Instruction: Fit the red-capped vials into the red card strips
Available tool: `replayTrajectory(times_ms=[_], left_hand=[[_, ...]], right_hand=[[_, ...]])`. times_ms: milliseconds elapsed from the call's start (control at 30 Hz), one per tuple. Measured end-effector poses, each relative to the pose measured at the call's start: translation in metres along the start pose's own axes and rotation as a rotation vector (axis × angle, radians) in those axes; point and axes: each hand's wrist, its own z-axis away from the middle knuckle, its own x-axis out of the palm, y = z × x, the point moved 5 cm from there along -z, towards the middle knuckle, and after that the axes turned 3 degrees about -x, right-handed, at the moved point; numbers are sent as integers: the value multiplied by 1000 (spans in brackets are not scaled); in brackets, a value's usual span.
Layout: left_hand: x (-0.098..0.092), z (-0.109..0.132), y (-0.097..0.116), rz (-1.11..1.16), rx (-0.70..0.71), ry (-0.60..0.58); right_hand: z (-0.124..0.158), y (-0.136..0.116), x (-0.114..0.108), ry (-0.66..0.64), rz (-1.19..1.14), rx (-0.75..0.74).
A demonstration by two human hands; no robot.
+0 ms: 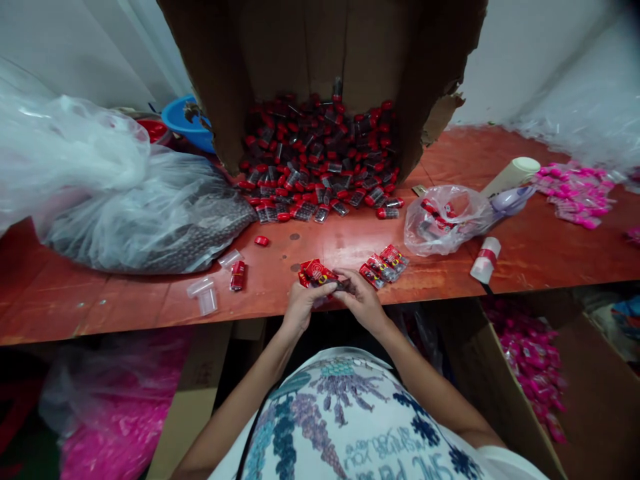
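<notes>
Red packet gripped in left hand, in front of cardboard box
Pinched narrowly by right hand; apparently mid-handling, likely needing steadiness next.

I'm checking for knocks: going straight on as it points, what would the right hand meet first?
The right hand would probably meet the red-labelled packets close by its fingers first, though depth there is unclear.

Blue basin back L, pink pcs far R, box w/ pink pkts below R.
</notes>
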Motion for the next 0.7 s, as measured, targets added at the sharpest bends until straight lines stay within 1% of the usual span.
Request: replayTrajectory(times_ms=[167,300,400,433,500,600,667,700], left_hand=[[-5,1,0,56,26,23],[-5,2,-8,37,6,27],[-6,0,-14,62,-49,28],[-8,-1,-15,92,-68,48],[-14,-3,-15,172,-97,102],[-24,-6,-13,270,-117,161],[-26,-7,-12,293,-112,174],[-26,-6,-12,298,-104,175]], right_hand=[[0,14,-1,28,-132,80],[-1,21,-1,94,-85,64],[-2,26,-6,132,-75,101],[-1,28,-11,142,-44,118],[1,29,-23,164,101,123],[7,19,-39,221,430,41],[10,9,-38,248,567,-22],[11,5,-34,235,589,-43]])
